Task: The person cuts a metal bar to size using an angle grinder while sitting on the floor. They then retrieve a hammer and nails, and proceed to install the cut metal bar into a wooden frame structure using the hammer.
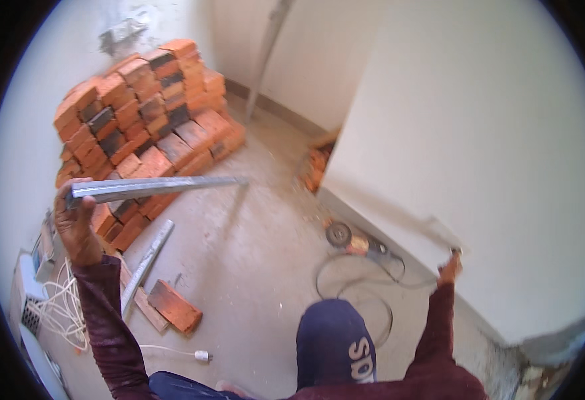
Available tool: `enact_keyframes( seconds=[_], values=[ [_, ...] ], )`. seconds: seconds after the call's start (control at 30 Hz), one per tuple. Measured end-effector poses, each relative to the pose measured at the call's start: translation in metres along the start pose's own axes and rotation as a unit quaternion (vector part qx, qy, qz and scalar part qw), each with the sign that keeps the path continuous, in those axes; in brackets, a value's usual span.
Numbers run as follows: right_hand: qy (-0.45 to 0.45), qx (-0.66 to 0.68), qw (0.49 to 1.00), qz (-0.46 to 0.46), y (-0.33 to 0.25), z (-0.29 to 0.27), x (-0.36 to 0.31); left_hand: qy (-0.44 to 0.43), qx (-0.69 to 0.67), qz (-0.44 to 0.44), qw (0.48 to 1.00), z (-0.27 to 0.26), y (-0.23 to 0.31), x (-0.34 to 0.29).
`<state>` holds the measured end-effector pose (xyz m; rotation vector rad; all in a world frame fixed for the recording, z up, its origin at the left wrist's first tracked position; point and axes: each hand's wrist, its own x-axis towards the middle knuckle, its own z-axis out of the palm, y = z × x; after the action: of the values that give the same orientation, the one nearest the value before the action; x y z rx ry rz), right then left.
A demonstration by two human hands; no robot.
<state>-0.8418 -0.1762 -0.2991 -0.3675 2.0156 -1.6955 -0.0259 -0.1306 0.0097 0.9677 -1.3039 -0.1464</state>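
My left hand (77, 230) is raised at the left, fingers and thumb wrapped round one end of a long grey metal bar (159, 187). The bar runs to the right above the floor, past the front of a stack of bricks. At the right, my right hand (450, 267) is closed close to the white wall. A small dark end shows at its fingers, beside a pale flat rectangular piece (444, 232) against the wall. What that hand grips cannot be made out clearly.
Red bricks (129, 100) are stacked at the far left. An angle grinder (356, 241) lies with its cable by the white wall (479, 120). A loose brick (174, 307), a wooden strip (148, 308), a metal strip (147, 267), a white plug (202, 356) and coiled white cable (62, 308) lie nearer left.
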Motion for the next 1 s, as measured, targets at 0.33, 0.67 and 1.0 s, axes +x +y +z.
enact_keyframes(
  seconds=[0.33,0.67,1.0],
  values=[
    [0.078,0.104,0.991,0.009,-0.065,0.009,-0.050,0.084,-0.091,-0.028,0.992,-0.008,-0.047,0.022],
    [-0.042,-0.285,0.956,-0.050,0.049,-0.092,-0.064,0.057,-0.188,-0.028,0.980,0.047,-0.051,0.052],
    [-0.555,-0.591,0.561,-0.165,-0.062,-0.087,-0.213,0.022,-0.367,0.006,0.930,0.059,0.057,0.132]
  ],
)
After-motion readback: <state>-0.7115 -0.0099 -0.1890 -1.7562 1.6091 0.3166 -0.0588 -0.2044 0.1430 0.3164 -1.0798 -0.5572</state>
